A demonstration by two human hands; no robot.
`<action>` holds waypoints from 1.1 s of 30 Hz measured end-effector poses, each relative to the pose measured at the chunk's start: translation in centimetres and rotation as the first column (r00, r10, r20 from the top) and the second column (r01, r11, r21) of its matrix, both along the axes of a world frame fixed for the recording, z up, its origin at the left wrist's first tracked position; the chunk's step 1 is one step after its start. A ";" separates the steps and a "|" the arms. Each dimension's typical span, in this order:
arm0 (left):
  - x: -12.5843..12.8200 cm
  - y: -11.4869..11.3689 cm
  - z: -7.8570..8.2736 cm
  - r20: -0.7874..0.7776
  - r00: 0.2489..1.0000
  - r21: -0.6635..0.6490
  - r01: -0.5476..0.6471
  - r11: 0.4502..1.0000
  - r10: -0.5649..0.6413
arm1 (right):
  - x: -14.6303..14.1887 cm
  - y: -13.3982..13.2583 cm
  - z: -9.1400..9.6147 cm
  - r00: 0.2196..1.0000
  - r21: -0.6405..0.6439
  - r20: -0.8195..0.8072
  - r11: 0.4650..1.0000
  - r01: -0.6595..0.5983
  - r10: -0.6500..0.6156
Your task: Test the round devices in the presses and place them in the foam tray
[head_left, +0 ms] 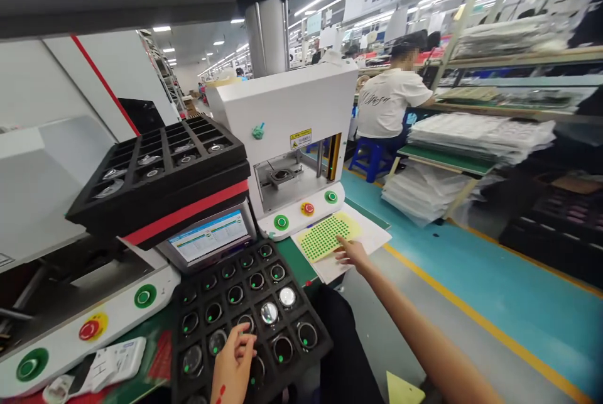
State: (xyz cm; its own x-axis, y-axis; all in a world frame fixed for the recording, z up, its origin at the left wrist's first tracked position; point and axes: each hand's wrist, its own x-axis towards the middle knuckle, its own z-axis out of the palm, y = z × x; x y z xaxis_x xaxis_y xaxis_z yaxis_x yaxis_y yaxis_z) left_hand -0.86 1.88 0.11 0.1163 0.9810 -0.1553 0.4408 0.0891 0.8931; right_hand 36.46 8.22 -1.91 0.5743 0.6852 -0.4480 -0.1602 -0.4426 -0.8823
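Note:
My left hand (234, 360) hovers over the near part of a black foam tray (301, 313), its fingers loosely bent, slightly apart, and nothing visible in them. Round glass-like discs with dark rims sit in the tray's pockets, many with a small green dot; one bright disc (269, 313) lies just right of my left hand. To the right, my right hand (352, 254) reaches to the edge of a yellow sheet (325, 237) covered in rows of green dot stickers. Its fingers are spread, with the index fingertip at the dots. Whether a sticker is on that fingertip is too small to tell.
A white press (287, 109) with green and red buttons stands ahead. Left of it, stacked black trays (160, 184) rise above a small screen (210, 237). A white device (103, 366) lies at lower left. A seated person (389, 102) works beyond the aisle.

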 end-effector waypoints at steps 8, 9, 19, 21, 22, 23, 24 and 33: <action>-9.5 -1.0 0.7 -0.267 0.886 0.020 -0.389 0.921 0.380 | -3.6 -5.2 -3.4 0.925 -0.207 0.268 0.954 -0.217 0.269; -11.2 -1.2 1.0 -0.321 0.834 0.038 -0.462 0.886 0.449 | -4.2 -6.0 -3.9 0.908 -0.228 0.273 0.939 -0.258 0.316; -15.1 -1.3 -0.4 -0.451 0.803 -0.266 -0.538 0.800 0.390 | -11.5 -9.0 -5.9 0.823 -0.127 0.094 0.826 -0.549 0.561; -13.8 -0.6 -1.1 -0.377 0.855 -0.318 -0.481 0.817 0.357 | -12.5 -8.9 -6.2 0.834 -0.071 0.068 0.837 -0.543 0.547; -13.1 -0.3 -1.4 -0.354 0.868 -0.334 -0.465 0.820 0.348 | -12.8 -8.8 -6.4 0.843 -0.058 0.057 0.845 -0.532 0.535; -12.6 -0.1 -1.6 -0.343 0.874 -0.345 -0.457 0.819 0.343 | -13.0 -8.7 -6.5 0.851 -0.052 0.049 0.853 -0.520 0.522; -12.1 0.2 -1.8 -0.345 0.874 -0.355 -0.458 0.815 0.341 | -13.2 -8.6 -6.7 0.859 -0.051 0.047 0.860 -0.508 0.510; -11.6 0.6 -0.6 -0.616 0.727 -0.279 -0.561 0.780 0.302 | -13.5 -8.5 -6.8 0.872 -0.069 0.123 0.880 -0.469 0.474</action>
